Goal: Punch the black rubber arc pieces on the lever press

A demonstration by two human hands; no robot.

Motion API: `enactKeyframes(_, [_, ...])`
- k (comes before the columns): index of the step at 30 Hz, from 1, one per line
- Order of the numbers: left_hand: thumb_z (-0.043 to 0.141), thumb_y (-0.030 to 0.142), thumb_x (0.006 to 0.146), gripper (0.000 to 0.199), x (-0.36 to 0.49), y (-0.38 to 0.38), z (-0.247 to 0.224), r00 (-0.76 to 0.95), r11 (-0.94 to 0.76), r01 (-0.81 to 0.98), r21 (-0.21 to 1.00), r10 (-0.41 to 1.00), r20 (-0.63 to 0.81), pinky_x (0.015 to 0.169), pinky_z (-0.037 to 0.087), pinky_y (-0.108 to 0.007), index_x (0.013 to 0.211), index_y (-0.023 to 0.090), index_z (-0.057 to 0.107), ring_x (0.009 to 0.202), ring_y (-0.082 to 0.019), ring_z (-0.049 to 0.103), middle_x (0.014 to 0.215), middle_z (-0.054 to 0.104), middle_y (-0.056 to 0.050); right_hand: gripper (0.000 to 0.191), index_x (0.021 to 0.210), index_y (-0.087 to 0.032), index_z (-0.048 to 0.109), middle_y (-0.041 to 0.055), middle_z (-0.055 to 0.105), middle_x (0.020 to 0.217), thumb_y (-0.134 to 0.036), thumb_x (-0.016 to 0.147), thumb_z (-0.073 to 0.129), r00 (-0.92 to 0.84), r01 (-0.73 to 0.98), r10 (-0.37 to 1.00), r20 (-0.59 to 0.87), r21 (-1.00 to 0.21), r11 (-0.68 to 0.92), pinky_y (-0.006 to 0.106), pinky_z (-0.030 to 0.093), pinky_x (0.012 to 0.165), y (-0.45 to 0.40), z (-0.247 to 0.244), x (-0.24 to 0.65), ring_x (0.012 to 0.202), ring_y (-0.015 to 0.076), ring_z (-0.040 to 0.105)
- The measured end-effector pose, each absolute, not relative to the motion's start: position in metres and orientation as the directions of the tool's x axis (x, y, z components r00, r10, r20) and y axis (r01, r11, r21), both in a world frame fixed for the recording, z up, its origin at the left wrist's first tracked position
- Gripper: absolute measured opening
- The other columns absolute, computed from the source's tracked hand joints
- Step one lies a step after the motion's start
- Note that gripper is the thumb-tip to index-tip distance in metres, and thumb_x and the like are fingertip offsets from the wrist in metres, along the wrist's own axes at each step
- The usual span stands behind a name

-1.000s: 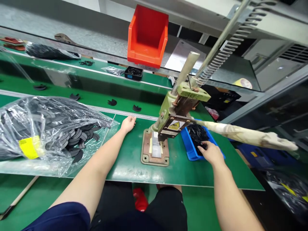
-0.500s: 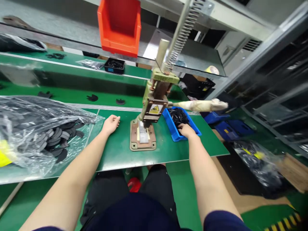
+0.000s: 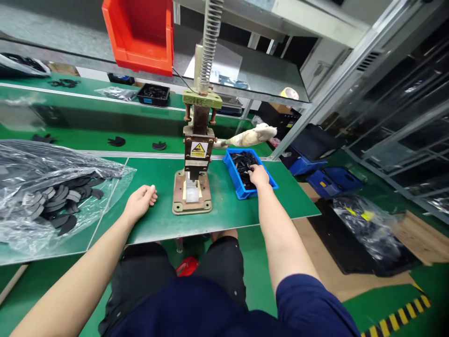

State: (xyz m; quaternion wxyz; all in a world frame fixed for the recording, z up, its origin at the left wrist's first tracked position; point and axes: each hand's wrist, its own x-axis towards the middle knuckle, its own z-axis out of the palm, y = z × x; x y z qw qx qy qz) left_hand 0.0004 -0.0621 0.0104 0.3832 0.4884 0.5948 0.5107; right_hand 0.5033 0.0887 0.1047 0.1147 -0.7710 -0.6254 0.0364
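My left hand rests on the green tabletop left of the press, its fingers curled in and nothing showing between them. At the right, my right hand reaches over the near right side of a blue bin. Its fingertips are closed on a small black part among the many black parts in the bin. Between my hands stands a hand press with a yellow warning label and a cloth-wrapped lever. A pale block sits on its base under the ram.
A clear plastic bag of dark curved pieces lies at the left. Several curved black pieces lie behind the ledge. An orange bin hangs above, and a black tray stands at the back.
The view has turned, so the press and bins appear farther left. My right hand stays at the blue bin, its fingers now raised more clear of the parts. My left hand remains curled on the table.
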Motion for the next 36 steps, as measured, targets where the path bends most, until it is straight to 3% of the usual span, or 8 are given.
enactKeyframes(8, [0.064,0.071,0.09,0.051,0.011,-0.063,0.021,-0.243,0.037,0.279,0.96,0.969,0.033,0.055,0.052,-0.025,0.082,0.02,0.067,0.057,-0.014,0.06,0.068,0.068,-0.003,0.047,0.133,-0.019,0.062,0.0099,0.065,0.136,-0.049,0.098,0.066,0.229,0.92,0.971,0.065,-0.341,-0.195,0.047,0.061,0.104,0.107,0.112,0.49,0.121,0.0221,0.066])
enactKeyframes(16, [0.064,0.059,0.094,0.041,0.007,-0.062,0.021,-0.259,0.015,0.23,0.973,0.965,0.046,0.056,0.052,-0.026,0.083,0.02,0.066,0.055,-0.014,0.059,0.068,0.067,-0.003,0.045,0.131,-0.018,0.062,0.0092,0.068,0.13,-0.05,0.1,0.063,0.258,0.756,0.926,0.277,-0.654,-0.015,0.044,0.062,0.1,0.06,0.139,0.483,0.115,0.0198,0.068])
enactKeyframes(21, [0.064,0.055,0.096,0.035,0.03,-0.088,0.031,-0.3,-0.002,0.199,0.98,0.952,0.063,0.061,0.053,-0.027,0.09,0.021,0.065,0.061,-0.014,0.061,0.074,0.068,-0.002,0.048,0.132,-0.021,0.066,0.006,0.076,0.107,-0.055,0.105,0.045,0.07,0.549,0.948,0.311,-0.806,0.224,0.038,0.064,0.089,-0.02,0.126,0.438,0.09,0.0157,0.073])
enactKeyframes(24, [0.066,0.052,0.097,0.03,0.063,-0.124,0.047,-0.136,-0.086,0.206,0.975,0.984,0.115,0.069,0.055,-0.029,0.098,0.022,0.066,0.072,-0.017,0.066,0.083,0.07,-0.003,0.045,0.132,-0.022,0.066,0.0019,0.076,0.085,-0.054,0.105,0.049,-0.118,0.394,0.953,0.278,-0.868,0.302,0.039,0.065,0.091,-0.079,0.104,0.396,0.091,0.0175,0.077])
enactKeyframes(27, [0.069,0.045,0.098,0.028,0.095,-0.154,0.067,0.047,-0.213,0.211,0.954,0.977,0.208,0.081,0.058,-0.032,0.116,0.023,0.069,0.087,-0.019,0.07,0.099,0.073,-0.006,0.041,0.135,-0.022,0.058,-0.0005,0.073,0.076,-0.05,0.107,0.046,-0.25,0.264,0.934,0.256,-0.91,0.32,0.036,0.065,0.081,-0.123,0.085,0.359,0.081,0.0162,0.077])
enactKeyframes(30, [0.071,0.041,0.098,0.034,0.111,-0.169,0.082,0.174,-0.301,0.246,0.921,0.949,0.263,0.081,0.058,-0.034,0.127,0.023,0.071,0.091,-0.02,0.071,0.109,0.073,-0.01,0.031,0.129,-0.024,0.054,0.0002,0.076,0.085,-0.046,0.107,0.049,-0.328,0.21,0.906,0.269,-0.914,0.347,0.032,0.065,0.075,-0.147,0.075,0.34,0.075,0.0142,0.076])
enactKeyframes(33, [0.071,0.038,0.099,0.024,0.111,-0.174,0.089,0.241,-0.378,0.289,0.88,0.918,0.315,0.084,0.059,-0.037,0.117,0.024,0.077,0.094,-0.022,0.072,0.106,0.076,-0.011,0.024,0.119,-0.025,0.06,0.0044,0.079,0.104,-0.039,0.1,0.063,-0.37,0.231,0.87,0.326,-0.875,0.426,0.034,0.065,0.085,-0.154,0.073,0.339,0.093,0.0167,0.078])
enactKeyframes(36, [0.071,0.031,0.1,0.018,0.108,-0.177,0.09,0.267,-0.461,0.274,0.844,0.88,0.394,0.086,0.06,-0.038,0.113,0.024,0.079,0.095,-0.022,0.072,0.102,0.078,-0.01,0.024,0.118,-0.026,0.064,0.0053,0.079,0.111,-0.032,0.096,0.07,-0.391,0.257,0.83,0.398,-0.819,0.514,0.038,0.065,0.094,-0.155,0.072,0.342,0.101,0.0187,0.078])
